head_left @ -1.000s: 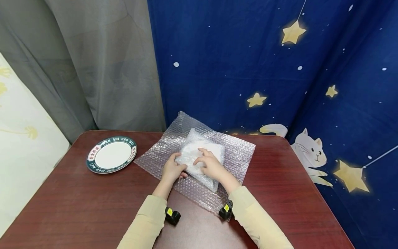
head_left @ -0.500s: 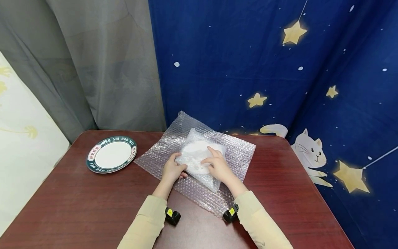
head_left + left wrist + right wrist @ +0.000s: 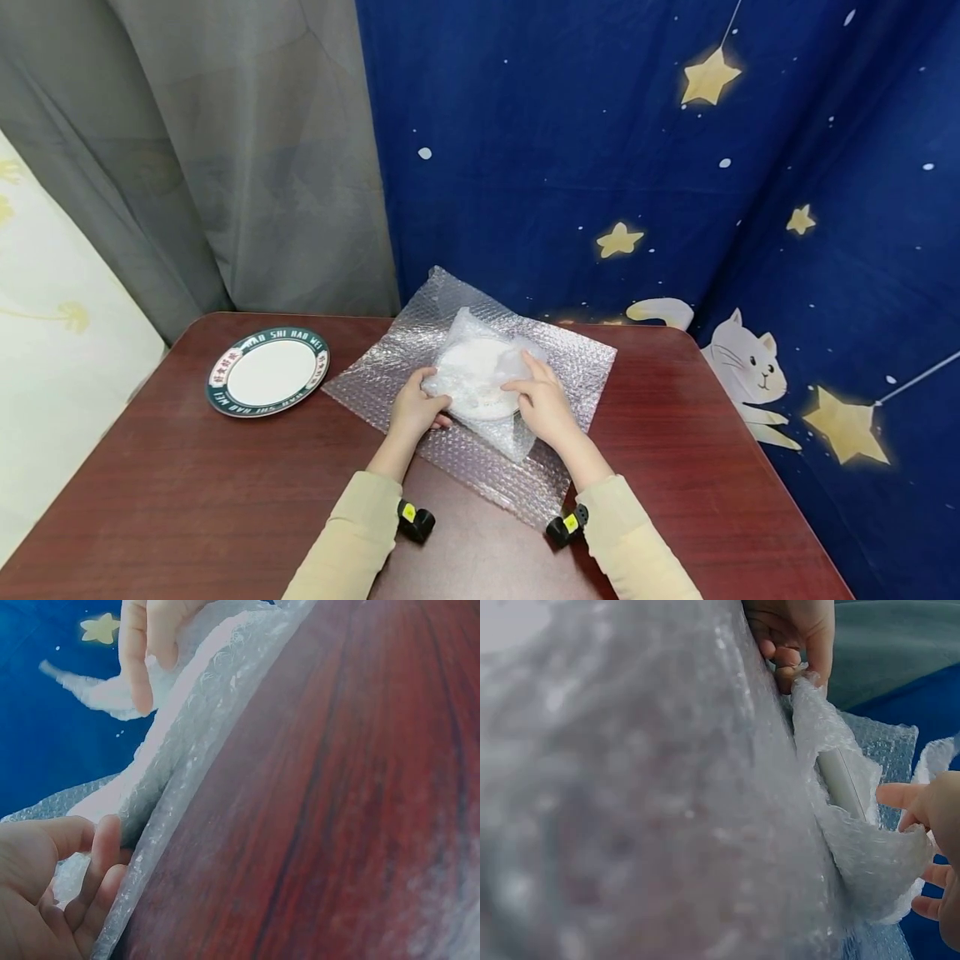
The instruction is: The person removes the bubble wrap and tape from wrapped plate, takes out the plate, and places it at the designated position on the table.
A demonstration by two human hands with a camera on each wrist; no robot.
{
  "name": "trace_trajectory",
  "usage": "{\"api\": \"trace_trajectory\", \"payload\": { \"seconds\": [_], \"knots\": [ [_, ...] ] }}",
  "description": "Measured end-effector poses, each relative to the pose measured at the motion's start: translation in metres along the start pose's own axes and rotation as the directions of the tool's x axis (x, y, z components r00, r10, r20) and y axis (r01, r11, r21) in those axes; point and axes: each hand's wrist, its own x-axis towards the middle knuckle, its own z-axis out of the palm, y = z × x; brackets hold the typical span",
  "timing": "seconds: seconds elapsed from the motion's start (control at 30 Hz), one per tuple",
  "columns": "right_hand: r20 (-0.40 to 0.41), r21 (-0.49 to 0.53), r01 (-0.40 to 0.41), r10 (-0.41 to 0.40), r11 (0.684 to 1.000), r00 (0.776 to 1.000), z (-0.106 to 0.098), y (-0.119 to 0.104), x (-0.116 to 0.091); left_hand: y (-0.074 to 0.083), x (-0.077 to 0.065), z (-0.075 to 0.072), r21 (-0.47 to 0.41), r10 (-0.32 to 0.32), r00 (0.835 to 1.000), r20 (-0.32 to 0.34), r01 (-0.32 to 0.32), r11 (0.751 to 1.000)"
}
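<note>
A round white plate wrapped in bubble wrap [image 3: 472,379] lies on a larger bubble wrap sheet [image 3: 375,367] at the back middle of the red-brown table [image 3: 187,500]. My left hand [image 3: 414,410] grips the bundle's left edge, fingers curled under it [image 3: 52,885]. At the bundle's right edge my right hand [image 3: 543,404] holds a raised flap of wrap [image 3: 517,362] between thumb and fingers. In the right wrist view the plate's white rim [image 3: 842,780] shows through the loose wrap, with the right fingers [image 3: 896,796] beside it and the left hand [image 3: 795,630] behind.
A second plate [image 3: 268,372], white with a dark green lettered rim, lies bare at the table's back left. A grey curtain [image 3: 225,167] and a blue star-and-cat backdrop [image 3: 637,167] hang close behind the table. Bare table top lies in front and to the right.
My right hand has slid from the top of the bundle to its right edge, and the flap there has risen. The left hand has kept its grip in place.
</note>
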Motion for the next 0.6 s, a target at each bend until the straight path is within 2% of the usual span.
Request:
{"api": "trace_trajectory", "payload": {
  "seconds": [0.3,0.6],
  "knots": [
    [-0.039,0.048,-0.121,0.123,0.991,0.992,-0.009,-0.001,-0.01,-0.001,0.0,-0.001,0.009,0.0,1.0,0.0,0.0,1.0],
    [-0.132,0.09,-0.245,0.255,0.965,0.958,-0.016,0.004,-0.024,-0.001,0.0,0.0,0.003,0.001,1.0,0.0,-0.001,1.0]
  ]
}}
